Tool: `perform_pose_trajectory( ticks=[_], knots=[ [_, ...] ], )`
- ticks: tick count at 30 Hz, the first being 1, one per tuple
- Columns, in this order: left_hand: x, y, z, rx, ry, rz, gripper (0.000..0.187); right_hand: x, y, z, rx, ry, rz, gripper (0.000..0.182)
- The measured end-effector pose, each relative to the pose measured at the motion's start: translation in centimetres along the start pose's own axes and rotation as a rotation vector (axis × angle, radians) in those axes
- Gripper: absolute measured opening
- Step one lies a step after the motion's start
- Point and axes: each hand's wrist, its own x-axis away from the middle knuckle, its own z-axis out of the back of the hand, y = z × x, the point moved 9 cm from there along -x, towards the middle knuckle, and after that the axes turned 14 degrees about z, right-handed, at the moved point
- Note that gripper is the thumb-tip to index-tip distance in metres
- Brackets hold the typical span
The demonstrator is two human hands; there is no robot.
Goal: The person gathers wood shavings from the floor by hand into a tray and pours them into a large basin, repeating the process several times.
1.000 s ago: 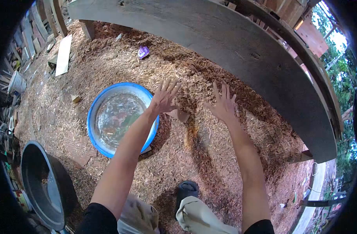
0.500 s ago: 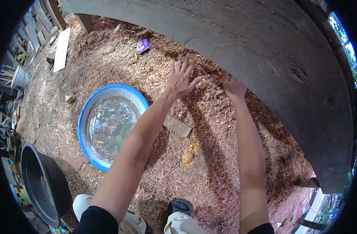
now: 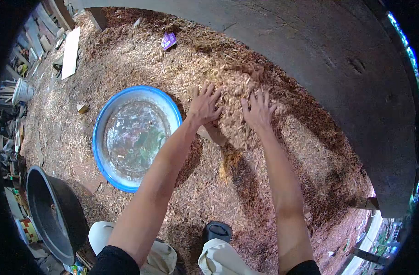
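Note:
Loose wood shavings lie heaped between my two hands, some of them blurred by motion. My left hand touches the heap's left side with its fingers spread. On the other side my right hand presses into the shavings, fingers apart. Just left of my left forearm is a wide round basin with a blue rim and a stained bottom. A flat piece of wood shows partly below my left hand, half covered by shavings.
A large wooden slab overhangs the far and right side. At the lower left stands a dark tub. A purple wrapper, a pale board and a small wood block lie on the shavings-covered ground.
Both hands have come back from the slab's edge toward me, dragging shavings into a heap. My right hand, partly hidden under the slab before, is now fully visible.

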Motion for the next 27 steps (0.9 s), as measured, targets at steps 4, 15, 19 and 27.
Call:
perform_pose_trajectory(
  ticks=[4, 15, 19, 27],
  knots=[
    [3.2, -0.4, 1.7, 0.045, -0.009, -0.03, 0.079, 5.0, -2.2, -0.7, -0.135, -0.112, -0.055, 0.068],
    [6.4, 3.0, 4.0, 0.092, 0.156, -0.092, 0.078, 12.8, 2.1, 2.5, -0.12, 0.152, -0.36, 0.077],
    [6.3, 4.9, 2.7, 0.079, 0.105, 0.002, 0.084, 15.7, 3.9, 0.6, -0.298, 0.226, -0.64, 0.081],
    [5.4, 5.3, 3.0, 0.035, 0.108, -0.119, 0.103, 11.6, 1.5, 1.1, -0.353, 0.177, -0.324, 0.101]
  ],
)
